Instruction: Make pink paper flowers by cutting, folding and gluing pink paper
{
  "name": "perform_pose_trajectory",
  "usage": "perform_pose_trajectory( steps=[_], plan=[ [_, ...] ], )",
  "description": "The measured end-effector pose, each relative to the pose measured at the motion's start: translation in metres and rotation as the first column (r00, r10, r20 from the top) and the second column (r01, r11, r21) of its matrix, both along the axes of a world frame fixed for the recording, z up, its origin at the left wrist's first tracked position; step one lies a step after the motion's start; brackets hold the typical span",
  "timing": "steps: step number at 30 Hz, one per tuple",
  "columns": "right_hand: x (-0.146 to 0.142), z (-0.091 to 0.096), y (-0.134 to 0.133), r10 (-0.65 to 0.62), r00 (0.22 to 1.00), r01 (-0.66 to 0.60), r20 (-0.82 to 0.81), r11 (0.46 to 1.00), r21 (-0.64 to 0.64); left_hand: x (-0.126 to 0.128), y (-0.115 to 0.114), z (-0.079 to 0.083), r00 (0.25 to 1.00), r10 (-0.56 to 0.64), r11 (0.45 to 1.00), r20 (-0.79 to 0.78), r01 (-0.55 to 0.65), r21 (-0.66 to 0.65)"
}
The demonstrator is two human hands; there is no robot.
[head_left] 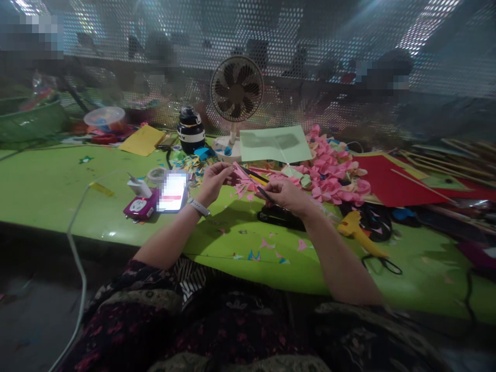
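Near table [58, 191] centre, left hand [217, 178] grip is pinching a pink paper piece [242, 175]; right hand [284, 196] grip, at three o'clock, is clamping a dark slim tool [265, 194]. At two o'clock pink flowers [329, 175] are lying heaped, so many seem finished; this piece looks unfinished.

Light comes through the perforated screen [349, 41] behind my table [46, 191], glaring white at its upper corners. My lap [232, 330] lies in shadow. My left hand [215, 181] and right hand [284, 196] look soft; the edges bow.

Bright green table [46, 191], perforated metal screen [310, 41] behind, daylight through its holes, grey floor [31, 320] below.
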State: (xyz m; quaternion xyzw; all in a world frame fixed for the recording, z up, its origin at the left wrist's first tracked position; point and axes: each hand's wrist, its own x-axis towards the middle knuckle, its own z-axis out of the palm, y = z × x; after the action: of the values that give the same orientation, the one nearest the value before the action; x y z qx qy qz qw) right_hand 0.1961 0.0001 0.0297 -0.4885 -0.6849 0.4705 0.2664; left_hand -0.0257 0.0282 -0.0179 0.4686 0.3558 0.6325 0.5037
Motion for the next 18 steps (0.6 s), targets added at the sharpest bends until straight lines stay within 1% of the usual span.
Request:
perform_pose_trajectory(
  steps=[7, 13, 18],
  plan=[
    [-0.0002, -0.0007, -0.0005, -0.008, 1.0, 0.008, -0.018, 1.0, -0.002, -0.0003, 0.0008, 0.0005, 0.998, -0.031, 0.999, 0.06, 0.033, -0.028],
    [-0.0013, 0.0022, -0.0022, -0.021, 1.0, 0.02, -0.02, 0.999, -0.029, -0.0016, 0.0012, 0.0008, 0.998, -0.059, 0.997, 0.034, 0.061, -0.039],
    [-0.0028, 0.0047, -0.004, -0.011, 1.0, 0.01, -0.013, 0.998, -0.055, -0.0008, -0.0007, -0.0004, 0.997, -0.076, 0.997, -0.01, 0.077, 0.012]
  ],
)
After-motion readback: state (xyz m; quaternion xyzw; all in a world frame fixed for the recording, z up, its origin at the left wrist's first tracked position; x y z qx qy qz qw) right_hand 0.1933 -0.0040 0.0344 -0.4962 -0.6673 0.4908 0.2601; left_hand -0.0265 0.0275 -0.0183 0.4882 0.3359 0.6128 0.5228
